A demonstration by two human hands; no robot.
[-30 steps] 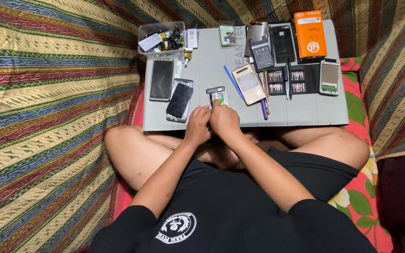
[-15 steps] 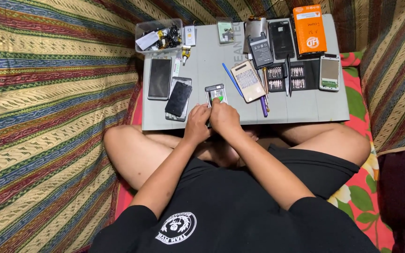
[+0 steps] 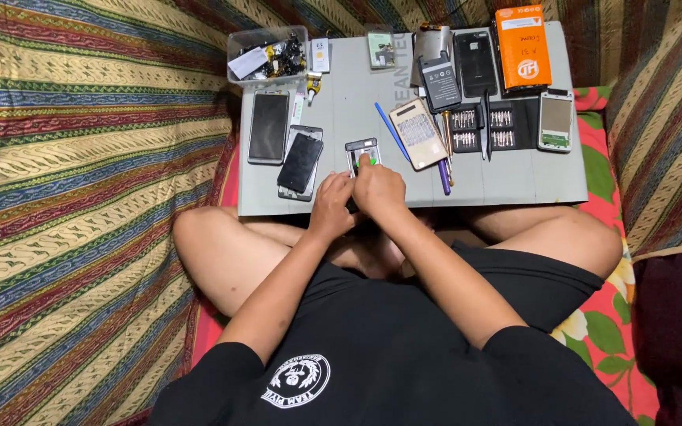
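I sit cross-legged behind a grey work mat [image 3: 515, 177]. My left hand [image 3: 331, 207] and my right hand [image 3: 378, 189] meet at the mat's near edge over a small opened phone body [image 3: 361, 150], whose far end shows above my fingers. A green tip shows at my right fingers on that phone; I cannot tell what tool it belongs to. My left hand steadies the phone's near end. A black phone screen [image 3: 300, 162] lies on a grey frame just left of my hands.
On the mat lie a phone [image 3: 268, 127], a beige phone back [image 3: 417, 133], a blue rod [image 3: 391, 132], a black screwdriver bit set [image 3: 483, 128], a white phone [image 3: 555, 120], an orange box [image 3: 522, 46], a dark phone [image 3: 477, 64] and a clear parts tub [image 3: 268, 54]. Striped cloth surrounds it.
My hands have stayed on the small phone at the mat's near edge; my right fingers have reached slightly further up onto it. The view has shifted a little.
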